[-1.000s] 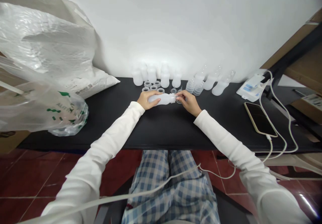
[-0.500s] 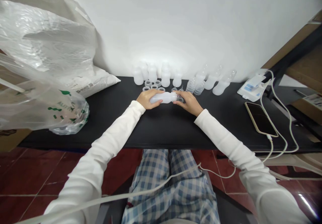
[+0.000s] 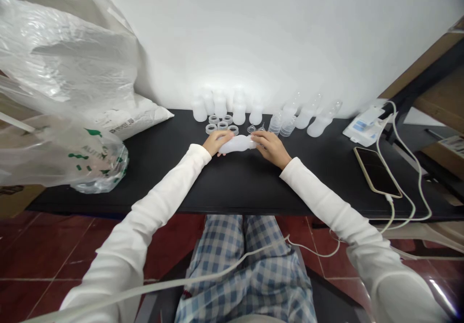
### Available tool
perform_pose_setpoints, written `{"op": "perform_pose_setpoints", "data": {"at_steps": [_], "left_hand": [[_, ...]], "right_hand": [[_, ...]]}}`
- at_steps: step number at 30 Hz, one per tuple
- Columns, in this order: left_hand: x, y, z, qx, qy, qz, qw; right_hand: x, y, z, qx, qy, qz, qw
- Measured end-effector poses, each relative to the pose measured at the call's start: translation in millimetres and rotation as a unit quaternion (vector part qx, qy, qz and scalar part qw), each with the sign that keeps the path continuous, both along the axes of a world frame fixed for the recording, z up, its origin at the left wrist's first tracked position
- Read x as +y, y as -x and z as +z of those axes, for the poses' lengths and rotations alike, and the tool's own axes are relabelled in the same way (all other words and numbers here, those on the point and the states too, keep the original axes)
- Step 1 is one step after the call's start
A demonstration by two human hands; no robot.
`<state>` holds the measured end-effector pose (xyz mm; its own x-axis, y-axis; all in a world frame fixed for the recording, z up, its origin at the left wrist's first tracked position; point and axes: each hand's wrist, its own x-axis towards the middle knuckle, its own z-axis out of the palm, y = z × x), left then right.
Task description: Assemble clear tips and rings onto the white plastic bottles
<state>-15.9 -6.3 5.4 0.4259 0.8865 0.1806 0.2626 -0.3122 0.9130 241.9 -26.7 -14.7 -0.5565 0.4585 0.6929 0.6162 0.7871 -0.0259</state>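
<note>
A translucent white bottle [image 3: 237, 143] lies sideways between my hands above the black table. My left hand [image 3: 216, 142] is closed around its base end, and my right hand [image 3: 271, 147] grips the collar end, whose tip is hidden by the fingers. Just behind are several clear rings [image 3: 222, 125] and small clear nipples [image 3: 251, 128]. Farther back, several open white bottles [image 3: 239, 108] stand by the wall. Clear stacked caps [image 3: 275, 122] are right of them, beside several bottles with clear tops [image 3: 324, 119] that appear tilted.
A large plastic bag [image 3: 68, 57] and a clear bag with green print [image 3: 97, 161] fill the left. At the right lie a phone [image 3: 377, 172], a white power strip [image 3: 363, 125] and looping cables. A cable crosses over my lap.
Both hands have rolled over the bottle: my right fingers now cover its clear end, and my left thumb no longer shows along its front. The bottle has shifted slightly.
</note>
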Motion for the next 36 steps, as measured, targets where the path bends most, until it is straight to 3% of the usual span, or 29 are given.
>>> {"op": "perform_pose_setpoints", "data": {"at_steps": [2,5,9,12,17,20,23,26,31,36], "left_hand": [[1.4,-2.5,1.7,-0.027,0.122,-0.022,0.992],[4.4,-3.0,6.1,-0.056,0.22,-0.041,0.973],[7.0,-1.9,10.0,-0.067,0.285,-0.042,0.955],[7.5,-2.0,7.7,-0.068,0.28,-0.051,0.956],[3.4,-1.6,-1.5,-0.068,0.141,-0.025,0.987],[0.1,0.7,-3.2,-0.011,-0.031,-0.003,0.999],[-1.6,3.8,-2.6,0.083,-0.221,-0.018,0.972],[-2.7,5.7,-3.3,0.17,-0.322,-0.013,0.931],[-2.6,5.0,-8.5,0.208,-0.411,0.026,0.887],[-1.7,5.5,-9.2,0.165,-0.353,0.023,0.921]], "right_hand": [[0.2,-1.4,-0.5,-0.019,-0.029,-0.004,0.999],[-1.4,-1.8,-0.4,-0.041,-0.066,-0.007,0.997],[-4.4,-0.5,1.3,-0.062,-0.083,0.005,0.995],[-4.9,0.2,5.2,-0.054,-0.056,0.001,0.997],[-4.8,-0.2,12.5,-0.024,0.035,-0.008,0.999],[-4.3,-1.8,13.1,-0.008,0.07,-0.025,0.997],[-3.4,-3.4,12.9,-0.002,0.072,-0.05,0.996],[-2.8,-3.7,13.6,-0.004,0.075,-0.062,0.995],[-1.6,-2.4,12.6,0.024,0.109,-0.066,0.992],[-0.7,-2.2,11.7,0.027,0.114,-0.019,0.993]]}}
